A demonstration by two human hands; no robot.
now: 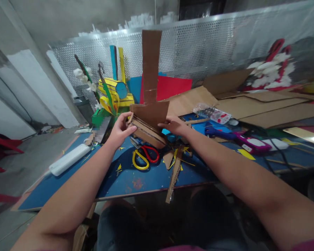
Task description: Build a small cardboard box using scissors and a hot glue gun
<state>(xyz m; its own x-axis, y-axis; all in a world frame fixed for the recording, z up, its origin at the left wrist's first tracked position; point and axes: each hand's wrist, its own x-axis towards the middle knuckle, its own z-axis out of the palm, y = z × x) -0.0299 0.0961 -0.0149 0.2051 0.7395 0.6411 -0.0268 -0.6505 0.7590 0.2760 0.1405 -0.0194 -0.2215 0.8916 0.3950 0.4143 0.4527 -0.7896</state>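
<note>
Between my hands is a brown cardboard piece (150, 69) with a tall upright strip rising from a wider base. A layered cardboard block (146, 135) sits at its foot, tilted down to the right. My left hand (122, 129) grips the left end of this block, thumb in front and fingers behind. My right hand (174, 125) is at the lower right of the upright piece, fingers curled against it with the thumb side forward. Below the block lie scissors (141, 161) with one yellow and one red handle loop.
Cardboard scraps (174, 174) and yellow bits lie near the blue table's (115, 184) front edge. A purple and blue glue gun (248, 142) lies right, a white bar-shaped object (69, 159) left. Yellow paper crafts (115, 92), red sheets (174, 87) and large cardboard sheets (267, 108) stand behind.
</note>
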